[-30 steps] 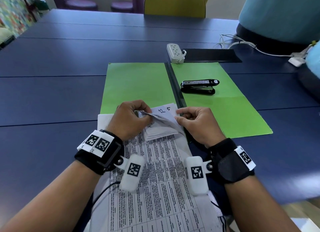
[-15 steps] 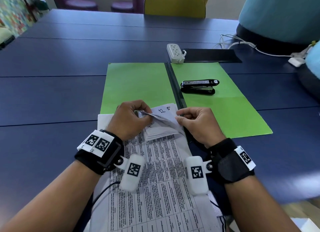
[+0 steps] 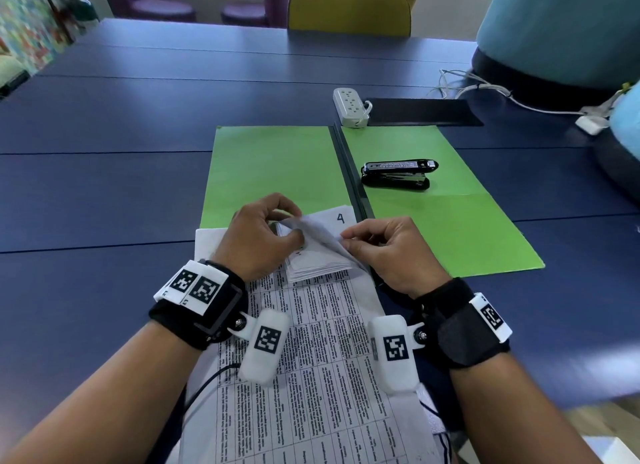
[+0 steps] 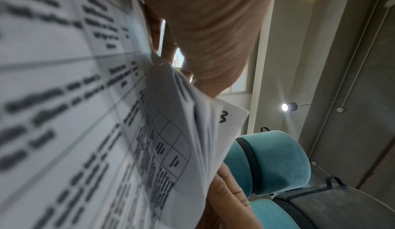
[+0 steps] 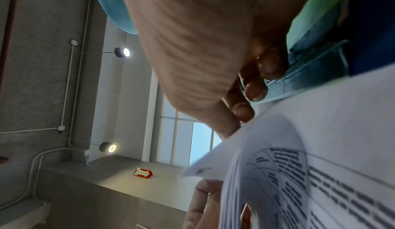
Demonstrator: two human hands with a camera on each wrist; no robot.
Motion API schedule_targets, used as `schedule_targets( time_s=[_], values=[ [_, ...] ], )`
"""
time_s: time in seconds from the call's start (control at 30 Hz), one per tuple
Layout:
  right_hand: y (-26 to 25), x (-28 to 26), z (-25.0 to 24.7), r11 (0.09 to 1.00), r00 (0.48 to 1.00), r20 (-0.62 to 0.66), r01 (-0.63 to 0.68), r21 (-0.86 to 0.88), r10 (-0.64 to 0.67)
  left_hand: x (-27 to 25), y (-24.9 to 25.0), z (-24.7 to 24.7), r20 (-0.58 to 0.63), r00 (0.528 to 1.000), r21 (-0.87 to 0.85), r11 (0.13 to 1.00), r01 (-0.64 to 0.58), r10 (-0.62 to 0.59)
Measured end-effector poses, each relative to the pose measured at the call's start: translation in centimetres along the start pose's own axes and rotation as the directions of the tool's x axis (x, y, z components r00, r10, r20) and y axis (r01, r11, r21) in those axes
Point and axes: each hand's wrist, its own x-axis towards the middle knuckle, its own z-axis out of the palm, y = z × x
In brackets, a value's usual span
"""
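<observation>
pinching one lifted sheet [image 3: 320, 230] of one paper stack [image 3: 320, 266]: left hand [image 3: 259, 241] and right hand [image 3: 393, 252]; one stapler [image 3: 398, 174] beyond.

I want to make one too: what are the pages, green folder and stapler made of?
The pages look like thin matte white paper: printed, corners curling and fanned. The green folder seems matte card, flat with a crease. The stapler is glossy black, probably metal and plastic; it shines.

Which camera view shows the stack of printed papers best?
The head view. It shows most of the paper stack on the table, with the left hand and right hand pinching lifted pages at its far end. The left wrist view shows only blurred print and fanned page edges; the right wrist view, one curled page.
</observation>
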Motion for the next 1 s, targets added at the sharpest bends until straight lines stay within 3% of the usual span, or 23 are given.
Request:
schedule_targets(
  time_s=[0.17,0.33,0.47,1.0],
  values=[
    [-0.2,-0.3,0.0,1.0,0.997,0.074,0.006,-0.013,-0.005,0.1,0.0,0.0,0.069,0.997,0.018,1.0,-0.016,0.015],
    [0.1,0.2,-0.2,1.0,0.993,-0.115,-0.02,-0.018,0.018,0.1,-0.2,0.1,0.066,0.997,-0.007,1.0,-0.027,0.028],
    [0.7,0.6,-0.2,0.999,0.984,-0.176,-0.043,-0.026,0.038,0.1,-0.2,0.1,0.061,0.998,-0.025,1.0,-0.017,0.019],
    [0.9,0.6,-0.1,1.0,0.984,-0.177,-0.024,-0.017,0.02,0.2,-0.5,0.2,0.044,0.999,-0.04,0.999,-0.017,0.019]
  ],
)
